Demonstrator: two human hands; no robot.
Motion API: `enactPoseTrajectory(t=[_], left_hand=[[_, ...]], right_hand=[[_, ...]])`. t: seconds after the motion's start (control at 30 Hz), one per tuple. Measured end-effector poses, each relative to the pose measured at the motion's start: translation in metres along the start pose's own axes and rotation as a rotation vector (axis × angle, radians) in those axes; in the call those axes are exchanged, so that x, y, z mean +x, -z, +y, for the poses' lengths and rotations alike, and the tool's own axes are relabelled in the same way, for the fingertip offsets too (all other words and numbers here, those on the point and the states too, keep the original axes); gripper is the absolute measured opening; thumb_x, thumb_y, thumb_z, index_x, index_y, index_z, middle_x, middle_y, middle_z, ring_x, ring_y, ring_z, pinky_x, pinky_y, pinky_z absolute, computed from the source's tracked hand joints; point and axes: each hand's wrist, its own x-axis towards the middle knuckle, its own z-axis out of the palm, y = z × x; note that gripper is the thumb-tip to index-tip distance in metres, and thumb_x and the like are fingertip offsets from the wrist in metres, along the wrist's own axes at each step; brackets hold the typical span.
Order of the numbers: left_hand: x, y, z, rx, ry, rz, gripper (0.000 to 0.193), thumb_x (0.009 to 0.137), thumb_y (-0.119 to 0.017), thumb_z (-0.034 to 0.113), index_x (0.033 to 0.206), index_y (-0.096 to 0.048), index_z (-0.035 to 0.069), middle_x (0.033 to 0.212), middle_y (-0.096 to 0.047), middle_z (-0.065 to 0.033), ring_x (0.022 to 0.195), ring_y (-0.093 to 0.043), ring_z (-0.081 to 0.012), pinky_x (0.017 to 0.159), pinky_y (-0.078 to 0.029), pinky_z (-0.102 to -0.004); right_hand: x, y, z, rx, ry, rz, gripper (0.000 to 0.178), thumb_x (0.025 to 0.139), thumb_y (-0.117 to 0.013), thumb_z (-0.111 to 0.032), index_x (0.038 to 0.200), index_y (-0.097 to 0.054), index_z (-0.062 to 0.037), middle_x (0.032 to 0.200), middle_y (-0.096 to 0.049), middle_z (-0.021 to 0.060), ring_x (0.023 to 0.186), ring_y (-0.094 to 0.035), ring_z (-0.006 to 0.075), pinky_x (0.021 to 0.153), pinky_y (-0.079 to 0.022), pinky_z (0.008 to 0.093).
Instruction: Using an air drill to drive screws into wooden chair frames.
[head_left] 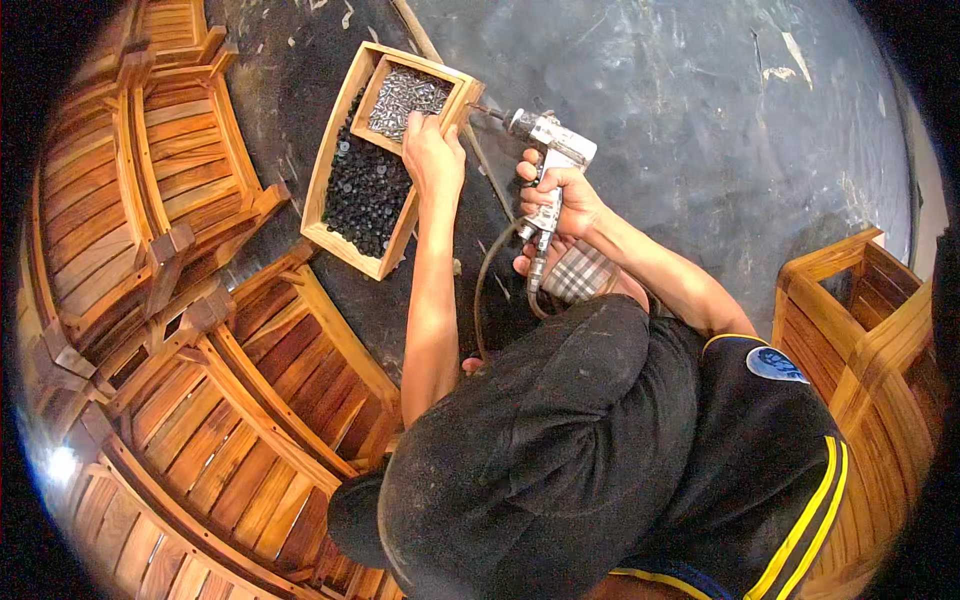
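Note:
My left hand (434, 155) reaches over the edge of a small wooden box (371, 92) filled with silvery screws (405, 98). Its fingers are drawn together with the tips down among the screws; whatever they pinch is hidden. The small box sits inside a larger wooden tray (320, 195), which also holds many small black round pieces (365, 205). To the right, my right hand (568, 197) is closed round the grip of a white and silver air drill (560, 150). The drill's bit points left toward the tray's corner, and a hose (482, 285) hangs from its handle.
Slatted wooden furniture pieces (240, 440) are crowded along the left. Another slatted wooden piece (860, 330) stands at the right. A dark, scuffed surface (700, 130) lies under the tray, with a thin strip (415, 30) beyond it. A black cap (540, 440) covers the lower middle.

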Motion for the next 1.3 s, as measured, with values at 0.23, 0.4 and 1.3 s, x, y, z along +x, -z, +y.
enactPoseTrajectory(t=[0.23,0.4,1.3], left_hand=[[0.0,0.001,-0.001,-0.012,-0.028,0.023,0.016,0.076,-0.07,0.006,0.083,-0.062,-0.006,0.091,-0.053,-0.0198,0.086,-0.057,-0.0401,0.077,-0.046,-0.0471],[0.0,0.0,-0.001,0.01,-0.026,0.02,0.017,0.076,-0.07,0.006,0.083,-0.062,-0.006,0.09,-0.053,-0.0201,0.085,-0.057,-0.0405,0.077,-0.046,-0.0474],[-0.002,-0.001,0.001,0.0,-0.011,0.035,0.017,0.076,-0.07,0.006,0.083,-0.061,-0.006,0.092,-0.054,-0.0202,0.087,-0.057,-0.0405,0.078,-0.046,-0.0473]], right_hand=[[0.002,0.003,-0.001,-0.009,-0.003,0.0,0.039,0.067,-0.054,0.005,0.102,-0.052,-0.0142,0.089,-0.058,0.0014,0.051,-0.043,0.0126,0.059,-0.045,0.0344],[0.002,0.001,-0.001,-0.021,0.002,0.035,0.04,0.067,-0.053,0.005,0.102,-0.052,-0.0143,0.088,-0.058,0.0017,0.051,-0.043,0.013,0.059,-0.046,0.0343],[0.004,0.004,-0.002,0.021,-0.035,0.019,0.033,0.074,-0.055,0.002,0.104,-0.053,-0.0126,0.087,-0.059,0.0042,0.05,-0.041,0.0121,0.06,-0.045,0.0334]])
